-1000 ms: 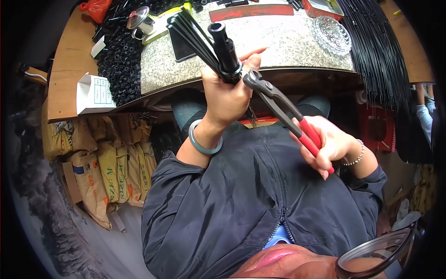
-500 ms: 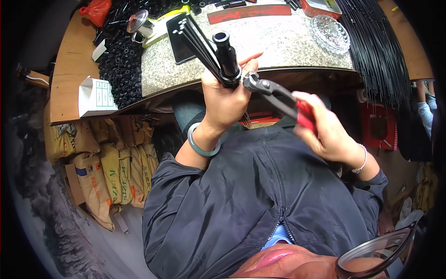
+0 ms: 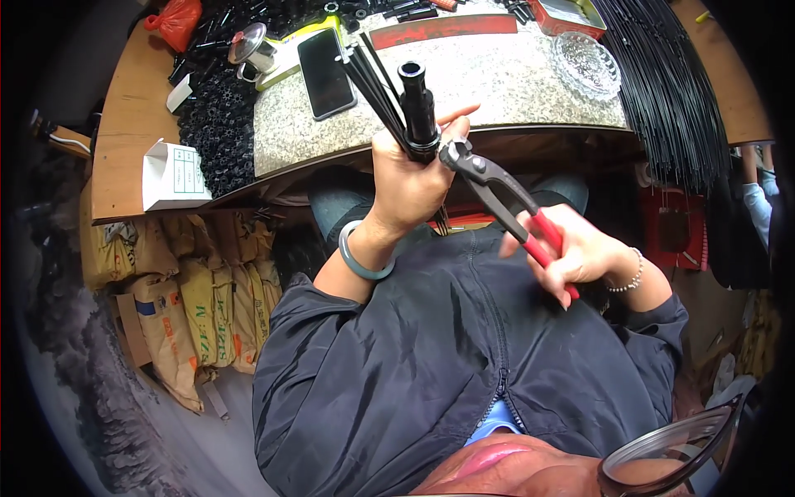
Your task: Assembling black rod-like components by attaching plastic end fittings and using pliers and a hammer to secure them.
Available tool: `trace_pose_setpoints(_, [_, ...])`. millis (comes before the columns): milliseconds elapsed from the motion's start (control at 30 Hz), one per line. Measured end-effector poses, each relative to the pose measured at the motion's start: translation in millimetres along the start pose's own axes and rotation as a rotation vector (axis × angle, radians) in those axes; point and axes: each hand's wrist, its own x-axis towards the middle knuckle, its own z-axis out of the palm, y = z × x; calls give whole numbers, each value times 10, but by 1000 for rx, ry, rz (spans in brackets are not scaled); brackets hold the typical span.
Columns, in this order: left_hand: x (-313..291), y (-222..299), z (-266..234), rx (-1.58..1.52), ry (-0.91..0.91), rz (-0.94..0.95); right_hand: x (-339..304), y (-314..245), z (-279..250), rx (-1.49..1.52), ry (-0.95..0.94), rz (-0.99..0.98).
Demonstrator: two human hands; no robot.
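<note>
My left hand [image 3: 406, 184] is closed round a black stepped tube [image 3: 418, 108] with an open round end. In the same grip, a bundle of thin black rods [image 3: 373, 89] sticks out past the tube, toward the phone. My right hand [image 3: 575, 248] grips a pair of end-cutting pincers [image 3: 507, 195] with dark jaws and red handles. The pincers' jaws are up against the lower end of the tube, beside my left thumb. My fingers and palm hide what lies between the jaws and the lower part of the rods.
Ahead stands a speckled table [image 3: 538, 103]. On it lie a dark phone [image 3: 327, 74], a red strip [image 3: 443, 31], a glass dish [image 3: 586, 66] and long black rods [image 3: 671, 99]. Black small parts [image 3: 217, 137] and a white box [image 3: 174, 176] are at left; sacks [image 3: 170, 331] stand below.
My right hand has dropped lower, and the pincers' handles have spread wider apart. My left hand, with the tube and rods, has shifted slightly right.
</note>
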Motion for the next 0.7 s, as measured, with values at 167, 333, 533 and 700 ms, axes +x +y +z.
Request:
trace_pose_setpoints(167, [6,-7,12,-39,28,-10,56,-51,32,-728,431,-177])
trace_pose_setpoints(333, [27,2,41,66,49,-32,83,18,-48,-926,496,-549])
trace_pose_setpoints(533, [33,-35,66,47,46,2,59,-3,-99,-575,420,-331])
trace_pose_setpoints(700, [62,-129,98,73,-3,33,248,337,-129,-314,494,-268])
